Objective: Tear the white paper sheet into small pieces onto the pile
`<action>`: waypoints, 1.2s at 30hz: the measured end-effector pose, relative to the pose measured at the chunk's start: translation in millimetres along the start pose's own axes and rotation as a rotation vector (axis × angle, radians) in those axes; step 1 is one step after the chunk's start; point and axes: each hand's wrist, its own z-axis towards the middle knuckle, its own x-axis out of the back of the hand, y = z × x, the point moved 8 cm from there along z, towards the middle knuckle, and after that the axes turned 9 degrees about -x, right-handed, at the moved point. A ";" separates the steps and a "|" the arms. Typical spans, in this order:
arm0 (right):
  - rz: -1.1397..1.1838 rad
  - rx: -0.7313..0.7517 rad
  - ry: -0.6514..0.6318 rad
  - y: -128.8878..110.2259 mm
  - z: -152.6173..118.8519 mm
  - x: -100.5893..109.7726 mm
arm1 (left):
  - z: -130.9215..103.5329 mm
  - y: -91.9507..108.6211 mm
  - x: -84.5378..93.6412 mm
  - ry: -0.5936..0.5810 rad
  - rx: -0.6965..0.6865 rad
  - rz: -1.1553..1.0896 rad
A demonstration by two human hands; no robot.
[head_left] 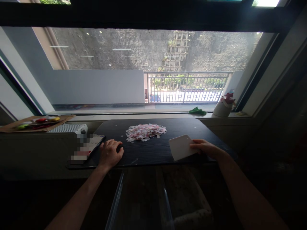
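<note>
While the left hand is lying palm down near the front edge of the black table, the right hand is gripping a flat white card by its right-hand edge. The right grip is closing narrowly on the card — thumb showing on the upper face, the other fingers mostly hidden beneath. The card is slanting, with its free end pointing toward the middle of the table; whether its underside is touching the tabletop, I cannot tell.

The left hand's fingers are bending loosely, and a modest gap is showing between thumb and forefinger (what lies under the palm is hidden). Just beside it, on its left, a phone is lying at an angle, partly blurred out.

Between the hands and farther back, a loose heap of small white and pink paper scraps is sitting on the table, well apart from the left hand and near the card — a few stray bits are lying around its edges. Behind the table, a crumpled green item and a pale pot are standing out on the windowsill.
</note>
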 end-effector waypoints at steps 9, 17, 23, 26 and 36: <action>0.101 0.016 0.173 4.7 -17.6 12.1 | -0.1 -0.2 -0.9 -0.006 0.000 0.023; 0.017 -0.072 0.266 15.5 -44.2 18.2 | 0.2 0.4 -1.1 0.007 -0.013 0.035; -0.030 -0.037 0.260 0.9 -35.1 -15.8 | -0.2 0.3 -1.5 -0.009 -0.003 0.016; -0.018 -0.037 0.250 -2.0 -29.6 -24.3 | -0.7 0.6 -1.4 -0.009 0.008 0.011; -0.119 -0.062 0.348 3.1 -47.9 29.3 | -0.7 0.5 -2.3 0.017 0.014 -0.004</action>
